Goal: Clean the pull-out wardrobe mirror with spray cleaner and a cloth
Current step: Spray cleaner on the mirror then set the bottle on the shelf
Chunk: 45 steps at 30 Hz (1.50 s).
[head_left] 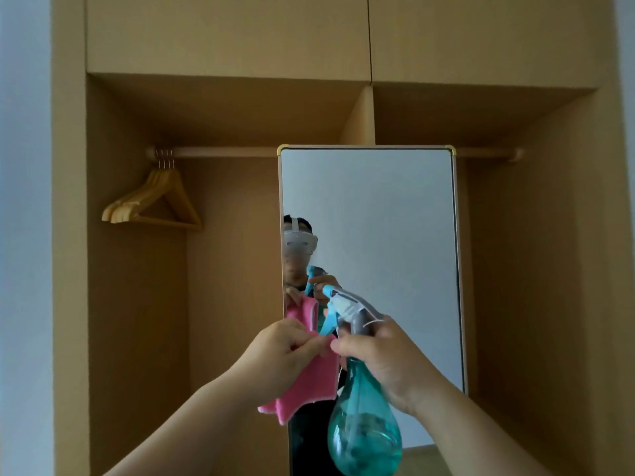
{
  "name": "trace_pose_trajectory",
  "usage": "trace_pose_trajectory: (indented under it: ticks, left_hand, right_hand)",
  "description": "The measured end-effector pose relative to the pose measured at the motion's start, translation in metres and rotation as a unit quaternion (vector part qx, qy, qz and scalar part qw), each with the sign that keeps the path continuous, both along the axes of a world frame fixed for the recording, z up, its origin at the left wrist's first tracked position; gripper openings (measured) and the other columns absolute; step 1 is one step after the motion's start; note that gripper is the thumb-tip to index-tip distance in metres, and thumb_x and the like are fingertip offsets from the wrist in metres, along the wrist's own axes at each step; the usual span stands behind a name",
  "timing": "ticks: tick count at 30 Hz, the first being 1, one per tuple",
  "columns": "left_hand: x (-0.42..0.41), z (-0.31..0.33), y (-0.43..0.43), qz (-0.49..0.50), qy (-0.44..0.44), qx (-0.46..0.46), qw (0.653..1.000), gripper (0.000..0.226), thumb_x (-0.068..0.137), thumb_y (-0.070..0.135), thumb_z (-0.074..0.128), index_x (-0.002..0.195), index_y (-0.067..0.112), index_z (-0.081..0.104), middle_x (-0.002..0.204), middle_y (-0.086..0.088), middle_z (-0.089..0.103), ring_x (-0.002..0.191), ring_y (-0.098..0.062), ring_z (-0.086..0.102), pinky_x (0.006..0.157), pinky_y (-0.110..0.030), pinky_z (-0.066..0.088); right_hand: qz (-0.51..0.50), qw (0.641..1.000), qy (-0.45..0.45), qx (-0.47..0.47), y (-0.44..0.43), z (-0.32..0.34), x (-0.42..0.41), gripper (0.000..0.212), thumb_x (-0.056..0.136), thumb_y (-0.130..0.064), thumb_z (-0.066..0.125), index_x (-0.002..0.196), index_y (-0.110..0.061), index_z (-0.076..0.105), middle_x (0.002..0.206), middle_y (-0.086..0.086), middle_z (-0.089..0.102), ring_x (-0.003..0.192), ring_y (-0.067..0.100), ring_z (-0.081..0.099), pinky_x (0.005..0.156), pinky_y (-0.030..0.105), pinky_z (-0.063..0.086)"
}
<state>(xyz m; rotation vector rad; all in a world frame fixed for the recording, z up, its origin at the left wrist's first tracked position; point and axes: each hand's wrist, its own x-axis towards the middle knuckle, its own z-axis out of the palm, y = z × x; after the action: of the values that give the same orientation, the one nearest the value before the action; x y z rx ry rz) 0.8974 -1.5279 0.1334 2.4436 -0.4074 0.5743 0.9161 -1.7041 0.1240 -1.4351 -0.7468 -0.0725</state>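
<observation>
Two hands are raised before the mirror (371, 235): the right hand (381, 359) grips the neck of a teal spray bottle (364, 431), nozzle aimed at the glass; the left hand (278, 355) pinches a pink cloth (309, 383) hanging beside it. Behind, wooden hangers (154, 201) hang on the wardrobe rail (223, 152).
</observation>
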Motion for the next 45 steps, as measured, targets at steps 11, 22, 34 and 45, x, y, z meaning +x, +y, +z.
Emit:
trace_pose_trajectory:
  ticks: [11,22,34,45]
  left_hand:
    - [0.006,0.029,0.016,0.034,-0.042,0.084,0.995,0.043,0.091,0.012,0.058,0.116,0.047,0.058,0.098,0.023,0.053,0.088,0.003,0.053,0.072,-0.013,0.045]
    - [-0.002,0.062,0.057,0.167,-0.085,0.135,0.973,0.026,0.089,0.021,0.06,0.113,0.031,0.064,0.097,0.016,0.063,0.089,-0.006,0.057,0.079,-0.027,0.053]
    - [-0.004,0.058,0.053,0.147,-0.086,0.115,0.979,0.026,0.088,0.022,0.063,0.112,0.031,0.065,0.099,0.016,0.065,0.09,-0.006,0.058,0.082,-0.03,0.053]
    - [0.008,0.051,0.034,0.111,-0.065,0.128,0.983,0.024,0.087,0.02,0.065,0.104,0.037,0.065,0.094,0.017,0.065,0.086,-0.002,0.058,0.079,-0.028,0.055]
  right_hand:
    - [-0.048,0.999,-0.02,0.013,-0.003,0.048,0.013,0.035,0.063,-0.008,0.065,0.097,-0.005,0.07,0.094,0.011,0.071,0.095,0.023,0.066,0.086,0.037,0.049]
    - [-0.222,0.972,-0.075,-0.013,-0.009,0.13,0.016,0.01,0.074,0.003,0.058,0.077,-0.004,0.064,0.074,0.009,0.055,0.072,0.02,0.049,0.068,0.033,0.041]
    - [-0.295,0.954,-0.055,-0.017,-0.047,0.12,0.023,0.016,0.083,0.004,0.052,0.094,0.01,0.063,0.079,0.014,0.06,0.065,0.013,0.047,0.054,0.024,0.033]
    - [-0.375,0.926,-0.014,-0.043,-0.098,0.106,0.035,0.023,0.082,-0.01,0.056,0.1,-0.001,0.065,0.095,0.021,0.057,0.074,0.019,0.046,0.063,0.029,0.034]
